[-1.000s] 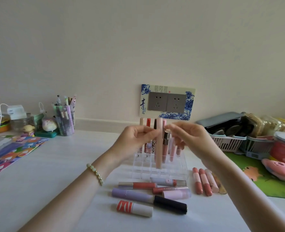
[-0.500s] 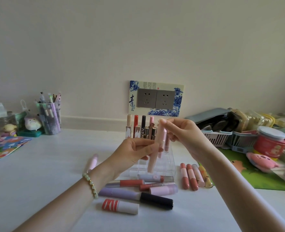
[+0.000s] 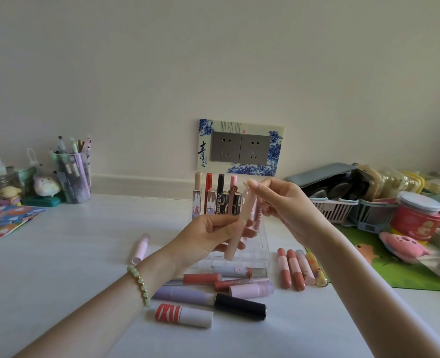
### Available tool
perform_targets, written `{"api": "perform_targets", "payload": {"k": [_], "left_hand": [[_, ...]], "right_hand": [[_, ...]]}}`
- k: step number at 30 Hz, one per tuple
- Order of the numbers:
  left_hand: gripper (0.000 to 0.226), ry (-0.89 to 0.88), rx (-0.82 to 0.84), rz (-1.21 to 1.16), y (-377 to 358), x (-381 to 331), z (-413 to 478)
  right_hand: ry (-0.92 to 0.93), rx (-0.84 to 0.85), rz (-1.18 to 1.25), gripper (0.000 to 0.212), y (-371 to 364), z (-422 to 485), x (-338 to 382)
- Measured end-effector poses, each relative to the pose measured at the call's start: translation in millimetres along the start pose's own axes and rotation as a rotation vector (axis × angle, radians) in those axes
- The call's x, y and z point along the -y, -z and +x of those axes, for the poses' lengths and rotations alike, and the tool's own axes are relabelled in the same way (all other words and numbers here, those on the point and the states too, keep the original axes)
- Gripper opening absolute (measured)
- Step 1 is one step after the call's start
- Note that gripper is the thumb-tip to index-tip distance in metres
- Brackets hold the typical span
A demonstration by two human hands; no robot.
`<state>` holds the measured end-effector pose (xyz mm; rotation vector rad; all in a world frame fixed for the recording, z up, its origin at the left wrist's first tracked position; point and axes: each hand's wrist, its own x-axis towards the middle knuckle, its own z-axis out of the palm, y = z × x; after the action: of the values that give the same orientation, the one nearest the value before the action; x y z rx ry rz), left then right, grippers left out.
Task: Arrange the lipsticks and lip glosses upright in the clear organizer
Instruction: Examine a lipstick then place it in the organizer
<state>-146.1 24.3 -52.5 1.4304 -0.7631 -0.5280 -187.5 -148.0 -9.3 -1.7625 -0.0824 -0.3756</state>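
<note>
The clear organizer (image 3: 261,250) stands mid-table with several tubes upright in its back row (image 3: 215,200). A long pale pink lip gloss tube (image 3: 235,239) hangs tilted in front of it. My left hand (image 3: 208,237) grips the tube's middle; my right hand (image 3: 280,205) pinches its top end. Loose tubes lie in front: a purple-and-black one (image 3: 208,301), a red-striped white lipstick (image 3: 184,315) and a coral one (image 3: 200,279). Several pink tubes (image 3: 295,268) lie side by side to the right. One pink tube (image 3: 141,248) lies alone at the left.
A pen cup (image 3: 73,174) and small toys (image 3: 46,187) stand at the back left, next to colourful paper (image 3: 2,223). Baskets (image 3: 342,208), a red jar (image 3: 417,218), a pink plush (image 3: 404,245) and a green mat (image 3: 407,272) crowd the right. A wall socket (image 3: 239,148) sits behind the organizer.
The view has shifted, so everything appears further left. My two hands lowered the pale pink tube and tilted it, its lower end now over the organizer's front.
</note>
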Motion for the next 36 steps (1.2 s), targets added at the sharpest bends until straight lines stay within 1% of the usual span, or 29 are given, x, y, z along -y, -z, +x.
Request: {"api": "perform_targets", "payload": {"k": [2,5,9,12,16,18,21,22,24,26,32,36], "left_hand": [[0.032,0.005,0.000,0.001,0.2,-0.1,-0.4],[0.036,0.020,0.015,0.005,-0.1,-0.8,-1.4],[0.041,0.041,0.035,0.018,0.2,-2.9,-1.9],[0.038,0.031,0.026,0.051,5.1,-7.5,-2.0],[0.031,-0.018,-0.116,0.024,16.8,-15.4,-1.7],[0.029,-0.048,-0.207,-0.033,24.2,-17.6,0.6],[0.029,-0.103,-0.345,-0.173,33.5,-18.9,3.8],[0.028,-0.109,-0.369,-0.221,34.8,-18.9,4.4],[0.029,-0.101,-0.359,-0.292,34.1,-18.2,4.6],[0.030,-0.087,-0.332,-0.326,32.3,-17.9,4.0],[0.038,-0.120,-0.293,-0.348,29.6,-18.1,4.0],[0.036,-0.154,-0.315,-0.330,28.4,-17.6,4.2]], "right_hand": [[0.003,0.012,0.006,0.038,-0.5,0.1,-0.1],[0.014,0.046,0.014,0.056,0.4,-0.2,-0.3],[0.035,0.011,-0.004,0.049,1.6,0.5,-1.6],[0.019,-0.017,0.025,0.049,2.5,2.3,-2.9],[0.021,-0.027,0.046,0.038,4.3,2.9,-1.1],[0.035,-0.009,0.065,0.032,6.2,2.1,-0.6],[0.035,0.109,0.070,0.023,6.0,-0.1,1.1],[0.031,0.152,0.073,0.021,4.0,-1.2,1.6],[0.046,0.184,0.069,0.016,-1.3,-1.9,1.5],[0.072,0.170,0.061,0.015,-4.3,-1.7,0.3],[0.086,0.164,0.031,0.024,2.3,0.4,0.0],[0.057,0.250,-0.045,0.030,2.4,-2.2,2.6]]}}
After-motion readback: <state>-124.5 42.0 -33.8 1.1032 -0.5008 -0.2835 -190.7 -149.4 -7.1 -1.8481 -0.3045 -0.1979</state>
